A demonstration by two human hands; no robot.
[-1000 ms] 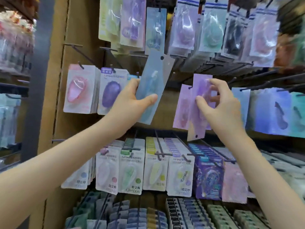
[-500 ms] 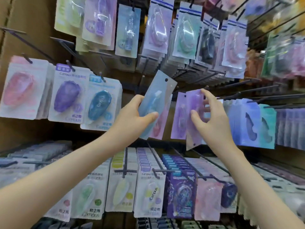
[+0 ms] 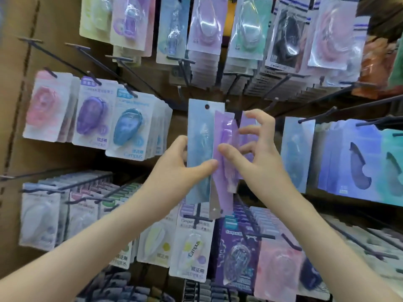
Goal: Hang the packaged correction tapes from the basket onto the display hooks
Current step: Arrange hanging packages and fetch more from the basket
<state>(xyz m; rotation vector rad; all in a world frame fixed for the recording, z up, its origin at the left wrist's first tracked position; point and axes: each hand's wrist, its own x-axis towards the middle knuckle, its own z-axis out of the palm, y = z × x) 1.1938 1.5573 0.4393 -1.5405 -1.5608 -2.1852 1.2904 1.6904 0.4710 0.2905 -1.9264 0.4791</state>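
With the left hand gripping the blue pack and the right hand pinching the overlapping purple pack, either could snag, slip or miss its hook.

Pale blue pack; lilac pack.

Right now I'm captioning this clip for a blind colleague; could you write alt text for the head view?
A person's left hand grips a long blue package with a punched hole at its top, while the right hand pinches a purple package overlapping its edge. Around them, carded correction tapes hang in rows on black display hooks.
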